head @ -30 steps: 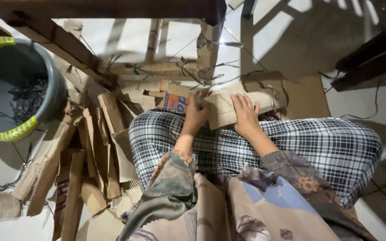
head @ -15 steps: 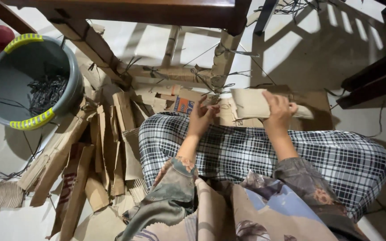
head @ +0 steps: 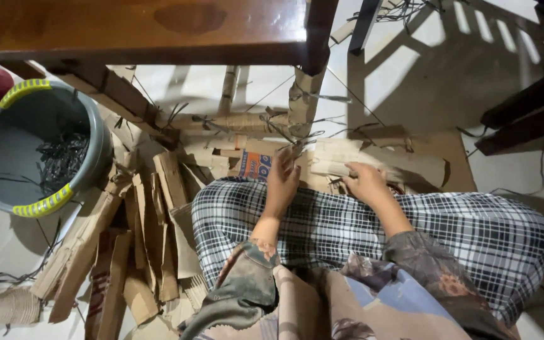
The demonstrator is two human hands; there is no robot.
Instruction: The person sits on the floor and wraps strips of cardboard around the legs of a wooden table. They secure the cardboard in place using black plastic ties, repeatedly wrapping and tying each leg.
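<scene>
I sit on the floor with a black-and-white checked cloth (head: 347, 233) over my legs. My left hand (head: 283, 181) rests flat on cardboard at the cloth's far edge, next to a piece with an orange and blue print (head: 254, 165). My right hand (head: 365, 182) grips the end of a rolled cardboard bundle (head: 404, 165) that lies across the floor in front of me. Thin dark ties (head: 297, 129) run around cardboard rolls just beyond my hands.
A grey bucket (head: 7, 195) with yellow handle grips holds dark ties at the left. Flat cardboard strips (head: 149, 220) lie heaped between it and my legs. A brown wooden table (head: 140, 28) overhangs at the top, and dark furniture legs (head: 517, 119) stand at the right.
The view has tilted up, so the table top now shows. My hands have lowered the cardboard roll from lap height to the floor, and my left hand has shifted onto flat cardboard.
</scene>
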